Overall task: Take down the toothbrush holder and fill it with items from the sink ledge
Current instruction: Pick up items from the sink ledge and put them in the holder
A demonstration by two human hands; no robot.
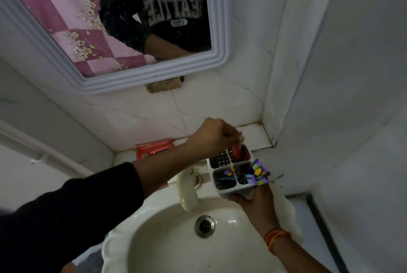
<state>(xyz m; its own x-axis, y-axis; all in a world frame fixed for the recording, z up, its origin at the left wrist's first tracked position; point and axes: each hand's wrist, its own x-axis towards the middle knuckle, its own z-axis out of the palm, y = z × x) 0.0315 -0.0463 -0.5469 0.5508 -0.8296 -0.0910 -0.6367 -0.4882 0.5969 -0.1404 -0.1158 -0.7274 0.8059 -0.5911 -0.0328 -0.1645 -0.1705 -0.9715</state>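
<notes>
A white toothbrush holder (222, 191) with four compartments and a purple flower decoration (257, 172) is held over the sink's back right rim. My right hand (253, 202) grips it from below. My left hand (214, 134) reaches over it from the left, fingers pinched on a red tube (236, 151) that stands in the far right compartment. Dark items sit in the two near compartments; the far left one looks empty. A red toothpaste box (154, 148) lies on the sink ledge (257, 138) behind my left forearm.
A cream sink basin (167, 239) with a metal drain (204, 226) lies below, its tap (187, 193) to the left of the holder. A white-framed mirror (141, 74) hangs above on the tiled wall. A wall corner rises at right.
</notes>
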